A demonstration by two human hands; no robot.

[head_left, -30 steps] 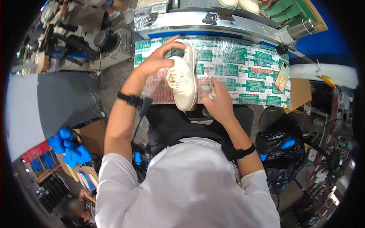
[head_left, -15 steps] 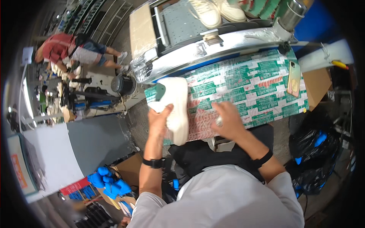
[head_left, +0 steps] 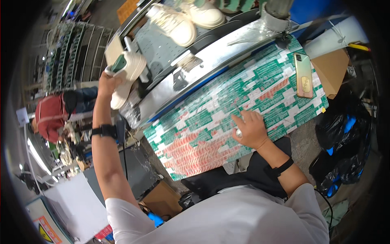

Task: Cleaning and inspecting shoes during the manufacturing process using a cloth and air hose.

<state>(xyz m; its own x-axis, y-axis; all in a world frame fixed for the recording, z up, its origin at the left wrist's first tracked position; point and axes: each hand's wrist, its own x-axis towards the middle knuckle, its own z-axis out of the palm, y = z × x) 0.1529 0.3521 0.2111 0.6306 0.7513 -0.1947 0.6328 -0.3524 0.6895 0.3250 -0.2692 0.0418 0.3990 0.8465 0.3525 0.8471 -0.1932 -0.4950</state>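
Observation:
My left hand (head_left: 109, 84), arm stretched to the far left, is closed on a cream sneaker (head_left: 129, 70) with a green inside. The shoe is held tilted at the left end of the conveyor (head_left: 156, 57). Over the taped tabletop (head_left: 195, 142) my right hand (head_left: 252, 128) has its fingers curled round a thin tool, whose fine tip and pale, shiny end show; its kind I cannot make out. More cream sneakers (head_left: 176, 26) sit on the conveyor's grey perforated surface.
A phone (head_left: 303, 75) lies on the right end of the tabletop, with a cardboard box (head_left: 331, 73) beyond. Black plastic bags (head_left: 343, 134) stand at the right. A metal rail (head_left: 219, 53) runs behind the tabletop. A person in red (head_left: 50, 116) is at the far left.
My left hand has carried the sneaker from above the tabletop up and left to the conveyor's end. My right hand stays over the tabletop. The view has turned.

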